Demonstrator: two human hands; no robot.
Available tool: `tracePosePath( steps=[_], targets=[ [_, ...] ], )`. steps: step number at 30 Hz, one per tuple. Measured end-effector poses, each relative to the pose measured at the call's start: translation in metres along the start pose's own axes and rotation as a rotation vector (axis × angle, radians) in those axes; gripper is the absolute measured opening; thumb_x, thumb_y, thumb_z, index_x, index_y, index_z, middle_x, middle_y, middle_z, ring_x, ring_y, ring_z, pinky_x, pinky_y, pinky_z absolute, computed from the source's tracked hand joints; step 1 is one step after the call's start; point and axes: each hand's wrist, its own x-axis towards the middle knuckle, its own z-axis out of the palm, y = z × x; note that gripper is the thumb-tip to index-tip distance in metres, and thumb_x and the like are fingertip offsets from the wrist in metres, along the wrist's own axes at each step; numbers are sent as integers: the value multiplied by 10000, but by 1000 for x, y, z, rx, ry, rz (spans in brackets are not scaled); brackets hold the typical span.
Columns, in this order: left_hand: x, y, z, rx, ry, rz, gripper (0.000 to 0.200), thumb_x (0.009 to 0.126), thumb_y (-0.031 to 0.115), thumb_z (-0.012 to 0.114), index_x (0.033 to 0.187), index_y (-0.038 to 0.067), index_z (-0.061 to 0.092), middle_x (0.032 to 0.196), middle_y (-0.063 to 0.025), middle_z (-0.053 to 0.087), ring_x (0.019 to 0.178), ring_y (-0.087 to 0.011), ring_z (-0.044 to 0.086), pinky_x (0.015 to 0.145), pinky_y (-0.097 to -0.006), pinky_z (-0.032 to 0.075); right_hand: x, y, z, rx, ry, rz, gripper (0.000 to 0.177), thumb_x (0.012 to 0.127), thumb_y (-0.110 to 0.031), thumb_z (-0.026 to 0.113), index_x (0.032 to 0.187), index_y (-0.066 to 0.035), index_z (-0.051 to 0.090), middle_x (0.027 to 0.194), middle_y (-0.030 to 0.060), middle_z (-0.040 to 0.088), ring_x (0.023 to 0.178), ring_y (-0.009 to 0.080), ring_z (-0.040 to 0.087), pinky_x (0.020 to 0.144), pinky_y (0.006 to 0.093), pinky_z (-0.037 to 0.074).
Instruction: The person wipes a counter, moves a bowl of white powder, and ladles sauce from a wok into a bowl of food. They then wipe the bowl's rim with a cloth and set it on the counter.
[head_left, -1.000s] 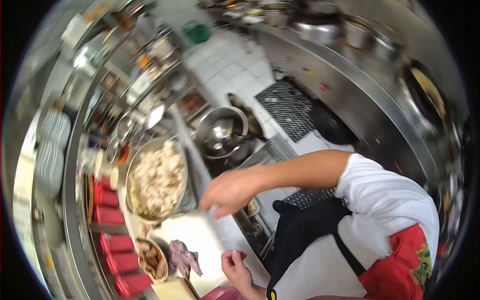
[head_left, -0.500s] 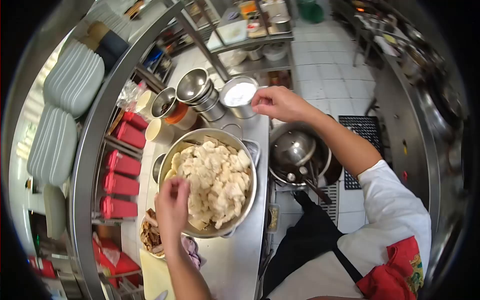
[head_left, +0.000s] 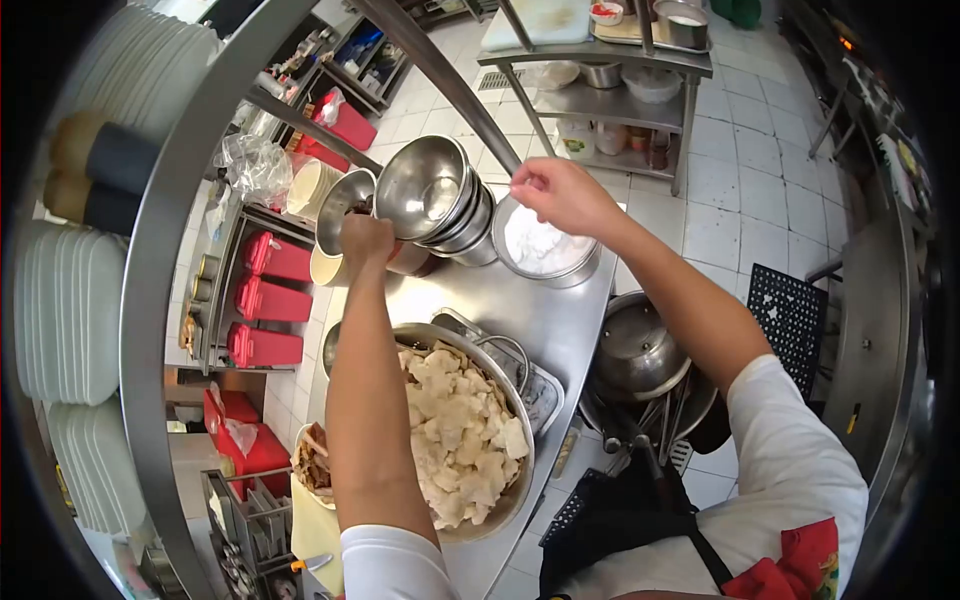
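My left hand (head_left: 368,240) is closed at the near edge of a small steel bowl (head_left: 333,218) with dark pieces inside; its fingertips are partly hidden. Above a steel container of white powder (head_left: 540,243), my right hand (head_left: 562,196) has its fingers pinched together, and anything between them is too small to see. Below my hands, a wide metal pan (head_left: 518,490) holds a heap of pale, chunky pieces (head_left: 462,430), partly covered by my left forearm. Stacked steel bowls (head_left: 425,190) stand between my two hands.
A plate of browned pieces (head_left: 312,462) and a knife (head_left: 315,563) on a pale board (head_left: 310,525) lie at lower left. Right of the counter is a pot (head_left: 640,350) with utensils. Stacked plates (head_left: 70,320) fill the left shelf, behind a metal post (head_left: 150,250).
My left hand has moved from over the pan forward to the small steel bowl. My right hand remains by the powder container. The view has shifted, bringing the bowls closer.
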Motion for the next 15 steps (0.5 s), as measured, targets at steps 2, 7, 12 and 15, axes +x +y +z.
tracePosePath(
  steps=[2, 7, 12, 15],
  targets=[
    [24, -25, 11, -107, -80, 45, 371, 791, 271, 618, 908, -77, 671, 891, -227, 672, 796, -314, 659, 745, -385, 512, 28, 14, 10, -50, 17, 30, 236, 883, -234, 606, 967, -26, 682, 794, 138, 685, 724, 262, 668, 692, 382, 512],
    [-8, 9, -52, -768, -255, -106, 202, 870, 163, 573, 847, -33, 615, 733, -92, 637, 599, -152, 633, 516, -255, 514, 67, 23, 42, -179, 96, 26, 282, 886, -271, 564, 984, -46, 702, 946, 182, 701, 926, 375, 660, 841, 457, 504],
    [-51, 22, -132, -900, -149, -205, 166, 881, 110, 525, 1002, 26, 602, 880, -68, 658, 695, -158, 660, 594, -236, 537, 84, 10, 62, -280, 162, 92, 383, 919, -336, 515, 951, 2, 692, 954, 257, 681, 937, 428, 649, 841, 500, 506],
    [-88, -24, -168, -960, -95, -253, 139, 940, 190, 541, 924, 61, 591, 750, -12, 566, 621, -78, 518, 512, -229, 427, 84, -7, 66, -255, 226, 108, 446, 942, -373, 493, 947, 30, 682, 935, 288, 672, 928, 445, 647, 842, 517, 505]
  ],
)
